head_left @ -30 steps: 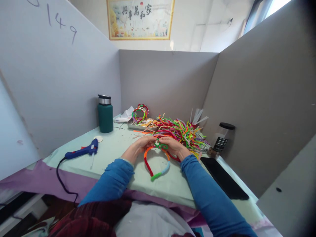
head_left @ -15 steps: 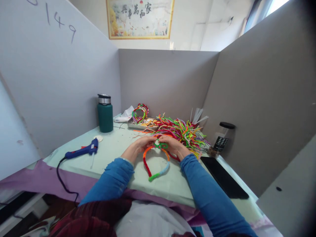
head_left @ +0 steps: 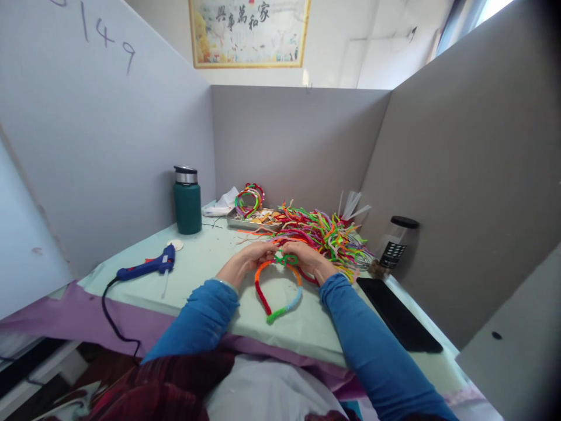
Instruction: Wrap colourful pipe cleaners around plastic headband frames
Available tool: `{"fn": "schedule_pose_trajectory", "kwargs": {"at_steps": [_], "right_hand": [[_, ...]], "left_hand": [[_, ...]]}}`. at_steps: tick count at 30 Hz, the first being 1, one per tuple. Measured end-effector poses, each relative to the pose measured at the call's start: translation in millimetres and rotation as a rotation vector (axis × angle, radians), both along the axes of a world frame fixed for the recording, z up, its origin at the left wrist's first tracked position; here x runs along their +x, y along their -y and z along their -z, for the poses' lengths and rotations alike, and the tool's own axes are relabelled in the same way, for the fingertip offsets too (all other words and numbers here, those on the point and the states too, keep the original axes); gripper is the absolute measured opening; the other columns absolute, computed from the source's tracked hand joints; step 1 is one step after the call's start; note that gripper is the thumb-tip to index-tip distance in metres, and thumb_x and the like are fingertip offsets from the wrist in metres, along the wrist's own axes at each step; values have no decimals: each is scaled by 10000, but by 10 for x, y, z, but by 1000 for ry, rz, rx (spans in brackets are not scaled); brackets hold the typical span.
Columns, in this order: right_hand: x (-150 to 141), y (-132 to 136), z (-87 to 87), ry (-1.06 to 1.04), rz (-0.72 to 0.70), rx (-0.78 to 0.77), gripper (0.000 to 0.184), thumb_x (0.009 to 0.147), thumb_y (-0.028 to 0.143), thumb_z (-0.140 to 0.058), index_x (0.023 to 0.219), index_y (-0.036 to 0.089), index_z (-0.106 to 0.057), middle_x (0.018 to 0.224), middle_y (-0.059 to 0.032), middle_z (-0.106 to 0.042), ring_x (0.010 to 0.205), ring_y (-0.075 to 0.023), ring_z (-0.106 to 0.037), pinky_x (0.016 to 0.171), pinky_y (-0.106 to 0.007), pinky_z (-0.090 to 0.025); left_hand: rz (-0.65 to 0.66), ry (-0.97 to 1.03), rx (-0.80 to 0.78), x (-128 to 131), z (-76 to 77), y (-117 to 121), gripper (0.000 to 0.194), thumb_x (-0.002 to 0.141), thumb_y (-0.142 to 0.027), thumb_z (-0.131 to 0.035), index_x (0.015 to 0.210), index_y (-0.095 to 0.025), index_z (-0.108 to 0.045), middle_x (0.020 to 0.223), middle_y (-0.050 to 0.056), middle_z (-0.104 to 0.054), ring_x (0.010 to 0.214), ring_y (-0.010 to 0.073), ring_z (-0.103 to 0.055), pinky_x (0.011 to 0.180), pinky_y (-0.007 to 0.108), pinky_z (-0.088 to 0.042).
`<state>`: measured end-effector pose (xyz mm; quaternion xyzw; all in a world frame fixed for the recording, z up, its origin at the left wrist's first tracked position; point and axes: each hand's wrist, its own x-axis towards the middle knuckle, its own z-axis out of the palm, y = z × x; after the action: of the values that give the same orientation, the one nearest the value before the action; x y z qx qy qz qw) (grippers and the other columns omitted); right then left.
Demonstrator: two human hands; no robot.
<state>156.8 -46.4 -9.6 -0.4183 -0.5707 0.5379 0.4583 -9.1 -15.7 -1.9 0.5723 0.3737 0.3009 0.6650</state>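
A headband [head_left: 262, 297] wrapped in fuzzy red, orange, light blue and green pipe cleaner is held up over the near part of the table, its pointed green tip toward me. At its far end sits a green pipe cleaner shape [head_left: 288, 259] bent into loops. My left hand [head_left: 249, 257] pinches the far end from the left, fingertips closed. My right hand [head_left: 308, 257] is closed on the green loops from the right, its fingertips close to the left ones. The exact spot where the fingers grip is partly hidden.
Behind my hands lies a heap of coloured pipe cleaners [head_left: 324, 234]. A metal tray [head_left: 236, 223], more wrapped headbands [head_left: 248, 203] and a green bottle [head_left: 187, 204] stand farther back. A blue glue gun [head_left: 146, 268] lies left; a black phone-like slab [head_left: 397, 316] and a jar [head_left: 397, 242] are right.
The headband's green tip has shifted very slightly to the right. Both hands keep their hold at the far end, almost unmoved.
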Motion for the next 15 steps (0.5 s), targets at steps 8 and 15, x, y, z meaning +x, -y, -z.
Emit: {"fn": "schedule_pose_trajectory", "kwargs": {"at_steps": [8,15], "right_hand": [[46,-2,-10,-60,-5,3,141,575,237,-679,671,173,-597,657,12,-592,574,-97,-474,520,-222,-367],[76,-12,6,-99,-32,-17,178,591,255,-721,705,173,-612,636,21,-587,554,-94,-488,541,-234,-378]], "left_hand": [[-5,109,-22,-36,-9,-12,290,650,-320,-766,630,-135,-545,474,-55,-432,400,24,-272,393,197,-177],[3,126,-30,-78,-3,-16,229,623,-232,-791,699,-125,-603,570,-25,-544,461,46,-423,453,188,-333]]}}
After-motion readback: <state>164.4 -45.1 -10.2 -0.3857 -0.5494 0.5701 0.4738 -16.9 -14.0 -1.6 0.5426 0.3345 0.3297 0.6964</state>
